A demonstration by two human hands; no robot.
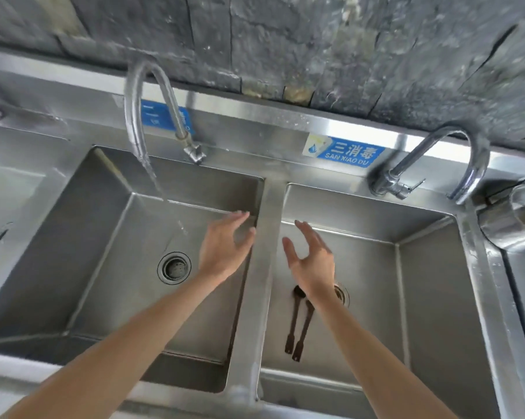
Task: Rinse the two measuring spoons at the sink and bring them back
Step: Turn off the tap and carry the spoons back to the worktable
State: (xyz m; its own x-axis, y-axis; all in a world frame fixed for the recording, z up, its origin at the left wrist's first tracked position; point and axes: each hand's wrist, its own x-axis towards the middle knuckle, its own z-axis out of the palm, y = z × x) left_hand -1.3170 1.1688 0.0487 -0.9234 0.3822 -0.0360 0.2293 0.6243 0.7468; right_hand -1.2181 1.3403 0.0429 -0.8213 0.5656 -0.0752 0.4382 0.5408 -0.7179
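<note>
Two dark measuring spoons point(297, 325) lie side by side on the floor of the right sink basin point(376, 297), handles toward me, bowls partly hidden under my right wrist. My right hand point(311, 258) hovers above them, fingers spread, holding nothing. My left hand point(225, 247) is open too, over the right side of the left basin point(104, 252), close to the divider point(261, 267). Water runs from the left faucet point(152, 116) into the left basin.
A drain point(174, 268) sits in the left basin, another point(341, 294) in the right basin beside my wrist. A second faucet point(436, 164) stands at the right, with a blue label point(344, 151) on the backsplash. A third basin point(13, 207) lies far left. A metal vessel point(524, 213) stands far right.
</note>
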